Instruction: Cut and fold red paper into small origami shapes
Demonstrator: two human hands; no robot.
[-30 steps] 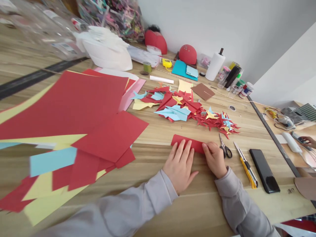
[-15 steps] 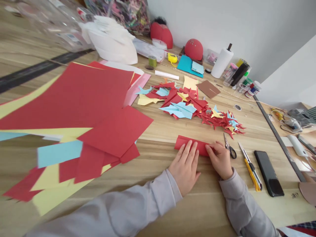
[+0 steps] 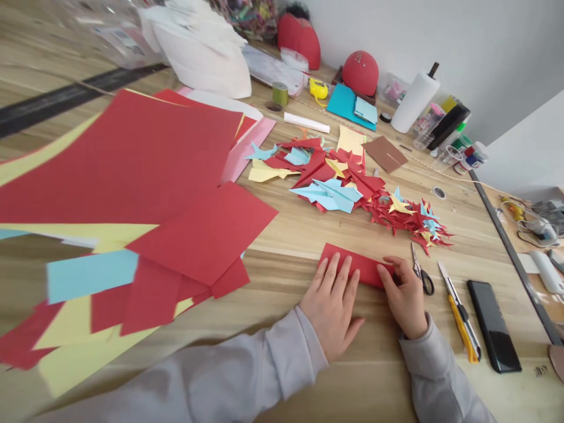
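A folded strip of red paper lies on the wooden table in front of me. My left hand rests flat on its left part, fingers stretched out and slightly spread. At the strip's right end, my right hand has its thumb and bent forefinger closed on the edge; the other fingers are curled and partly hidden. Just beyond that hand lie small scissors with dark handles. Farther right are a yellow utility knife with its blade out and a black phone.
Red, yellow and blue paper sheets spread over the left side. Beyond my hands lies a heap of folded paper pieces, several pointed like stars or planes. A yellow tape measure, a white bottle and jars stand at the back.
The view has shifted slightly, so things on the right appear farther right and lower. The red strip lies flatter under my left hand, and my right fingers have moved slightly along its right end.
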